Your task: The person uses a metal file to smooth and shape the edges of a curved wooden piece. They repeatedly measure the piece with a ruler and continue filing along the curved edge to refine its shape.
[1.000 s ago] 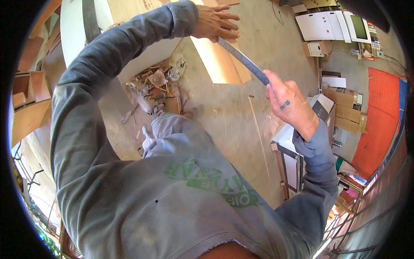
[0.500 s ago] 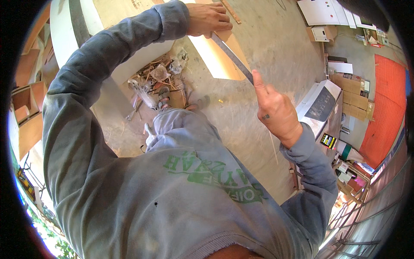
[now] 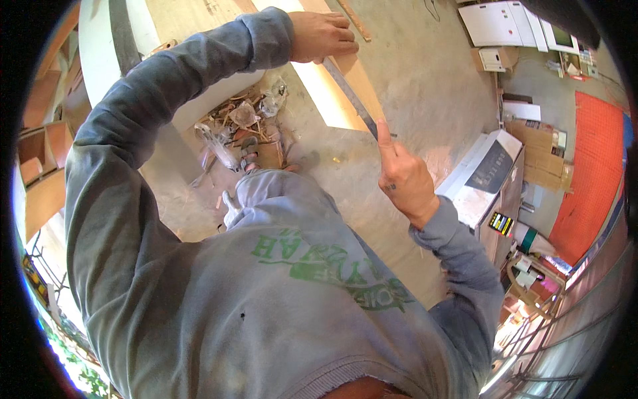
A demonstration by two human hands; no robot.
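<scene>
My left hand [image 3: 322,33] is at the top centre, fingers bent over a pale wooden board [image 3: 361,83], closed on the upper end of a long grey steel ruler [image 3: 349,90]. The ruler slants down to the right across the board to my right hand [image 3: 405,183], which grips its lower end with the index finger stretched along it. The ruler's two ends are partly hidden by my hands. The board's left part is brightly lit.
Wood scraps and plastic [image 3: 242,116] lie beside my feet. A white panel [image 3: 96,50] and wooden boxes [image 3: 46,146] stand left. At right are a white-topped cabinet [image 3: 492,166], flattened cardboard [image 3: 545,159], leaning white panels [image 3: 495,23] and an orange sheet [image 3: 588,166].
Both hands have shifted left with the ruler. My right hand has also moved downward, and its index finger now points more steeply up along the ruler.
</scene>
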